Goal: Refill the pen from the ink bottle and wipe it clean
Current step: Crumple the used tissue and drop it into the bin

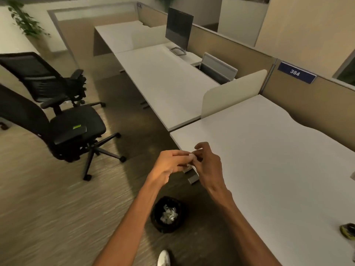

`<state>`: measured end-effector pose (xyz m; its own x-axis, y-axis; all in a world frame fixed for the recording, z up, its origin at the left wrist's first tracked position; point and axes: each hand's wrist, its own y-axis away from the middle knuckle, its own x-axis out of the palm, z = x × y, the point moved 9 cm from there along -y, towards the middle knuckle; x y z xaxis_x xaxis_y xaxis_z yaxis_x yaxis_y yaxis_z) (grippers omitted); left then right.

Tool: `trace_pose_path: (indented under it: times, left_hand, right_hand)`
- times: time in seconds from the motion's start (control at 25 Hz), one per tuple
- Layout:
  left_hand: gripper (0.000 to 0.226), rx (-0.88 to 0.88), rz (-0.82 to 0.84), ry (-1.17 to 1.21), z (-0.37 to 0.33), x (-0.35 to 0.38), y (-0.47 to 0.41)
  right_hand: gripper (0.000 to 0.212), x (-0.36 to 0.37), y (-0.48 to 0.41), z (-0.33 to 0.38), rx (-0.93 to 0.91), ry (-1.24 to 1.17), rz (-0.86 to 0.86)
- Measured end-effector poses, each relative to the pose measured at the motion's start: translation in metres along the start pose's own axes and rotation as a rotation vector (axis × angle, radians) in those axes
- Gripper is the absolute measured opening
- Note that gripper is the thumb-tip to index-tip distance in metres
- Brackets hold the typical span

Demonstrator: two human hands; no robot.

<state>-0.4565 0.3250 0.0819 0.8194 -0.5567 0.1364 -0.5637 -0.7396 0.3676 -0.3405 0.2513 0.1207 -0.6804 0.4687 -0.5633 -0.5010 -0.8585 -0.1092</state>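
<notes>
My left hand (169,165) and my right hand (208,166) meet in front of me, over the near corner of the white desk (269,150). The right fingers curl around the straight left fingertips. A small pale bit (192,156) shows where they touch; I cannot tell what it is. No pen can be made out. A dark round object with a yellowish band, perhaps the ink bottle (348,230), sits on the desk at the far right edge, cut off by the frame.
A black bin (169,214) holding crumpled white paper stands on the floor below my hands. Two black office chairs (73,131) stand to the left. A monitor (178,29) sits on the far desk. A white scrap (353,176) lies at the right edge.
</notes>
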Motion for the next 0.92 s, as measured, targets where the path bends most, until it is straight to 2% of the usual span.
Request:
trace_pose_path:
  times: [0.16,0.32,0.44,0.64,0.76,0.92]
  left_hand:
    - [0.021,-0.100,-0.031,0.010,0.032,-0.044,-0.015]
    - [0.021,-0.223,-0.110,0.085,0.074,-0.083,-0.019]
    - [0.023,-0.303,-0.145,0.109,0.107,-0.107,-0.021]
    - [0.013,-0.377,-0.192,0.119,0.149,-0.137,-0.028]
    - [0.015,-0.363,-0.234,0.098,0.166,-0.147,-0.032]
    - [0.029,-0.487,-0.181,0.097,0.201,-0.155,-0.034]
  right_hand:
    - [0.021,0.057,-0.003,-0.002,-0.048,0.149,0.143]
    - [0.030,0.112,0.006,-0.009,-0.168,0.216,0.289]
    - [0.030,0.141,0.014,-0.016,-0.201,0.257,0.319]
    - [0.020,0.191,0.024,-0.043,-0.086,0.243,0.395]
    - [0.021,0.209,0.014,-0.058,-0.018,0.242,0.407]
    - [0.023,0.232,0.001,-0.093,0.178,0.246,0.458]
